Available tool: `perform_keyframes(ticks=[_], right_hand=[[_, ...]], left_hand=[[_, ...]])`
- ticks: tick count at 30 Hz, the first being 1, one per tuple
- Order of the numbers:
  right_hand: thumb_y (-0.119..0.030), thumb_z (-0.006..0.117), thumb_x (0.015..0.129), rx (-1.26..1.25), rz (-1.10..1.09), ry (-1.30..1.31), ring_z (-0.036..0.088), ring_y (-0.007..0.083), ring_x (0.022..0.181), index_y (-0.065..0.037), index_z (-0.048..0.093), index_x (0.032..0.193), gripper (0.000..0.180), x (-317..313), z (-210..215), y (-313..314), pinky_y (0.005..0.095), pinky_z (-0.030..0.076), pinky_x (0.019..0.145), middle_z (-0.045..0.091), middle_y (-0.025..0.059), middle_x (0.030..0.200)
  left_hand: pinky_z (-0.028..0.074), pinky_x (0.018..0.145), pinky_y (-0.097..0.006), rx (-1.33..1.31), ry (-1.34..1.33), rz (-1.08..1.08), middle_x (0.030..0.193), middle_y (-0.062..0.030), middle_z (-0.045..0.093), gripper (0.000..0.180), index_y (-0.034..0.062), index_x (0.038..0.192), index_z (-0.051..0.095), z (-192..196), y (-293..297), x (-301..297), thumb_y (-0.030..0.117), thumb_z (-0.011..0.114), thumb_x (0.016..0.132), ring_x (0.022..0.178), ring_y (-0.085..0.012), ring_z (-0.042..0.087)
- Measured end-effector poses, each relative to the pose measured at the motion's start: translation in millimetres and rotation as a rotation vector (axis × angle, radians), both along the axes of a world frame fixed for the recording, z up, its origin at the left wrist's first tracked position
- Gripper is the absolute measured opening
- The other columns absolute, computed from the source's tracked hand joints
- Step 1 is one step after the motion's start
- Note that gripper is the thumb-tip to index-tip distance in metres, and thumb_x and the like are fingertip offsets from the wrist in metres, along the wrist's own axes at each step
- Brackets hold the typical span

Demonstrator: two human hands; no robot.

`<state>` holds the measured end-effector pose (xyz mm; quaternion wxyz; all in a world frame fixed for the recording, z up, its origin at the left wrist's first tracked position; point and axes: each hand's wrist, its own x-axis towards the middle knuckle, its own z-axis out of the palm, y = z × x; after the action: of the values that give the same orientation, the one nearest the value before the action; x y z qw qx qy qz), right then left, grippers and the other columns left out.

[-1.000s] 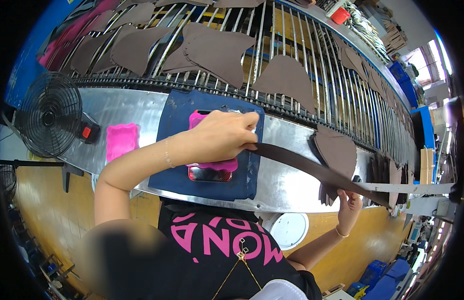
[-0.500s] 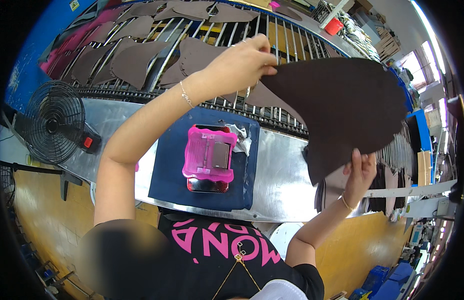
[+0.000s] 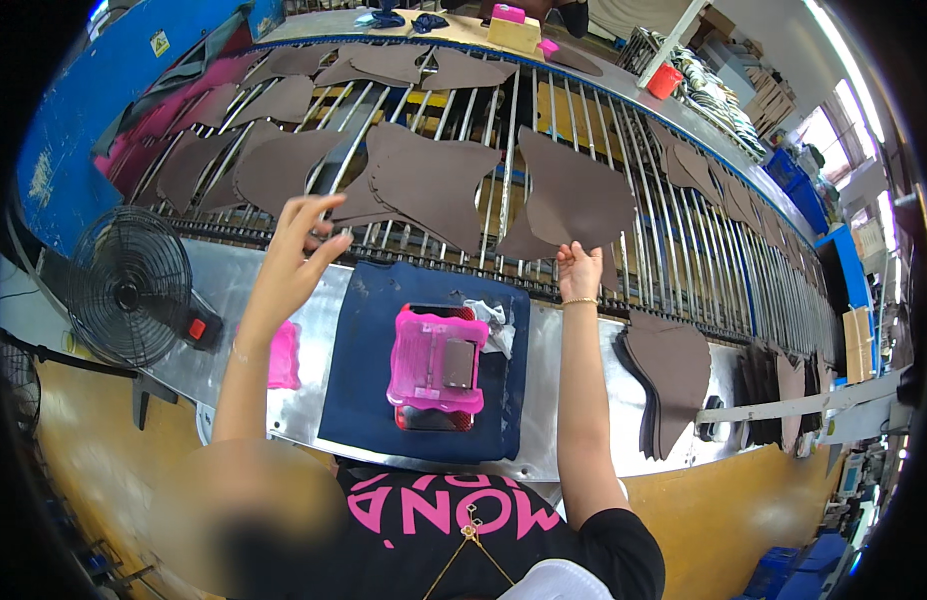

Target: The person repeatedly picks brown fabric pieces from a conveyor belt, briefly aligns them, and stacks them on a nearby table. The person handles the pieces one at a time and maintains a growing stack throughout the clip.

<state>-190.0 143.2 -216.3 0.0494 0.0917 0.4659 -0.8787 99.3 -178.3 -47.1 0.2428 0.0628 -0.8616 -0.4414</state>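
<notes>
A flat, dark brown cut panel [image 3: 574, 195] with curved edges lies on the metal rods of the rack [image 3: 509, 150]. My right hand [image 3: 581, 272] has its fingers closed on the panel's near edge. My left hand [image 3: 292, 270] is raised over the rack's near edge, fingers apart and holding nothing. Just beyond it lie overlapping brown panels [image 3: 424, 180], some with small notches along an edge. On the metal table nearer me, a stack of similar brown panels [image 3: 674, 375] sits to the right of my right forearm.
A pink plastic container [image 3: 424, 350] rests on a dark blue cloth [image 3: 359, 400], beside a crumpled white scrap [image 3: 496, 325]. Left of my left forearm stands a black fan [image 3: 129, 290]. A light metal bar [image 3: 824, 400] crosses at the right. More brown panels cover the rack's far side.
The brown panel, earlier held up between both hands, now lies on the rods. My left hand has let go and moved left; my right hand has moved left and forward with the panel's edge.
</notes>
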Motion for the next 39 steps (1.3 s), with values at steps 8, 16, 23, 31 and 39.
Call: perform_keyframes(ticks=[8, 16, 23, 31, 39], right_hand=[[0.004, 0.050, 0.090, 0.052, 0.007, -0.117, 0.067, 0.0273, 0.074, 0.000, 0.030, 0.118, 0.035, -9, -18, -32, 0.0348, 0.060, 0.058, 0.053, 0.0134, 0.093], [-0.026, 0.065, 0.089, 0.270, 0.021, -0.063, 0.057, 0.0135, 0.052, -0.007, 0.045, 0.099, 0.029, 42, 20, 18, 0.0245, 0.047, 0.042, 0.058, 0.0060, 0.069], [-0.023, 0.065, 0.088, 0.911, -0.524, 0.104, 0.062, 0.0172, 0.067, -0.005, 0.057, 0.102, 0.024, 107, 27, 216, 0.0291, 0.052, 0.059, 0.062, 0.0066, 0.078], [-0.063, 0.068, 0.070, 1.796, -0.566, -0.551, 0.048, 0.0392, 0.117, 0.000, 0.058, 0.119, 0.080, 192, 23, 314, 0.0458, 0.040, 0.097, 0.053, 0.0251, 0.123], [-0.022, 0.069, 0.080, 1.920, -0.506, -0.372, 0.061, 0.0397, 0.095, -0.004, 0.053, 0.112, 0.040, 193, 62, 295, 0.0470, 0.049, 0.083, 0.063, 0.0225, 0.102]], left_hand=[[0.045, 0.077, -0.026, 0.106, -0.099, 0.173, 0.119, -0.0068, 0.050, 0.044, 0.0097, 0.127, 0.052, -40, -16, 49, 0.018, 0.066, 0.086, 0.091, -0.0137, 0.056], [0.045, 0.076, -0.026, 0.148, -0.098, 0.139, 0.119, -0.0082, 0.051, 0.050, 0.0096, 0.131, 0.049, -47, -5, 37, 0.013, 0.067, 0.085, 0.088, -0.0130, 0.057], [0.043, 0.076, -0.024, 0.182, -0.127, 0.060, 0.125, -0.0082, 0.050, 0.050, 0.0103, 0.134, 0.046, -64, -2, 29, 0.010, 0.063, 0.087, 0.087, -0.0109, 0.056], [0.040, 0.073, -0.022, 0.260, -0.219, -0.064, 0.125, -0.0066, 0.051, 0.049, 0.0103, 0.136, 0.043, -77, 14, 3, 0.014, 0.062, 0.091, 0.082, -0.0076, 0.052], [0.043, 0.076, -0.025, 0.189, -0.192, -0.087, 0.126, -0.0090, 0.051, 0.051, 0.0094, 0.136, 0.043, -60, 25, 8, 0.010, 0.062, 0.089, 0.088, -0.0108, 0.057]])
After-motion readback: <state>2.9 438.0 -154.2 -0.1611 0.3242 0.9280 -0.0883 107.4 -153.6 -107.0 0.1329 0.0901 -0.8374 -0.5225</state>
